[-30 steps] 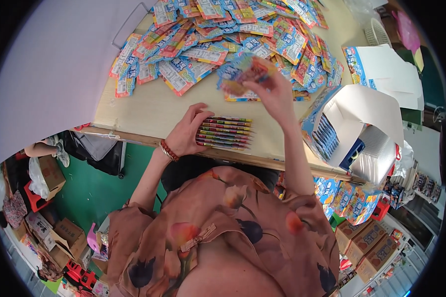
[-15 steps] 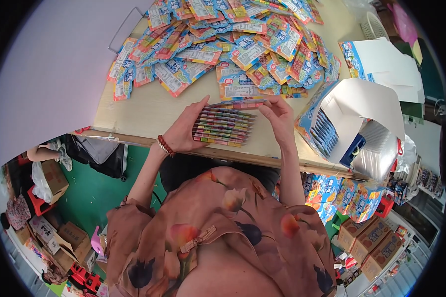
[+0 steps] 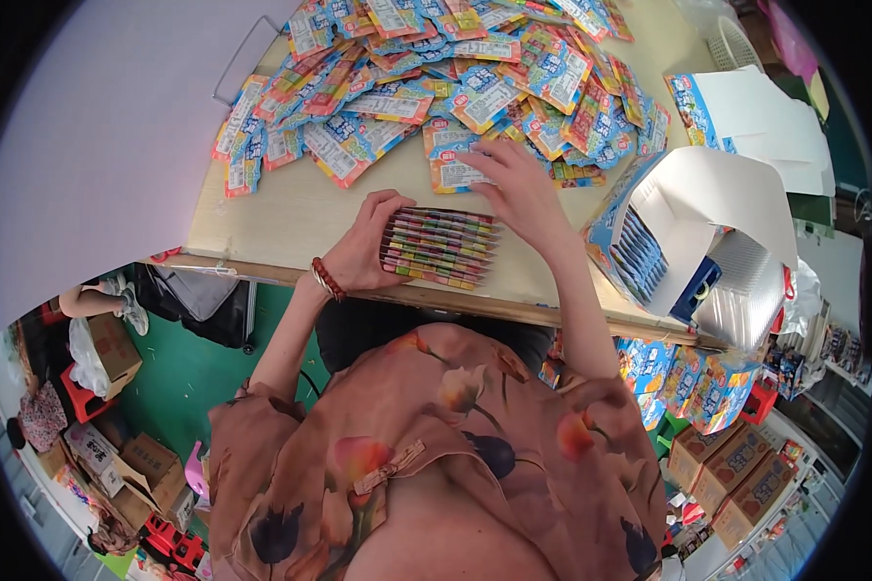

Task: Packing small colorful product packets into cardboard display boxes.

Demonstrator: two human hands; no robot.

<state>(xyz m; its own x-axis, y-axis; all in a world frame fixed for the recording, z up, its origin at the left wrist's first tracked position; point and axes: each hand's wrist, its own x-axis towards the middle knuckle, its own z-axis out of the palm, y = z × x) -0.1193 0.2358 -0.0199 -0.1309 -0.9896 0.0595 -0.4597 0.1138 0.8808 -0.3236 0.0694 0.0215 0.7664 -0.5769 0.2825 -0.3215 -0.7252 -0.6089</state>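
Near the table's front edge, my left hand (image 3: 366, 250) is wrapped round the left end of a stack of candy packs (image 3: 441, 248), whose colourful sides face me. A beaded bracelet circles that wrist. My right hand (image 3: 518, 189) reaches beyond the stack with its fingers apart, over a single candy pack (image 3: 450, 165) that lies printed side up at the front of a big heap of candy packs (image 3: 388, 102). Its fingertips cover part of that pack; whether they touch it I cannot tell.
An open display box (image 3: 639, 194) holding a row of packs stands right of my right hand. Behind it lies a flat white box piece (image 3: 761, 126). A white basket (image 3: 731, 44) sits at the far right, and a wire handle (image 3: 237, 68) at the left. Cartons (image 3: 736, 474) stand below.
My right hand has left the stack, where it held a pack at the far side, and moved forward to the heap. My left hand still grips the stack.
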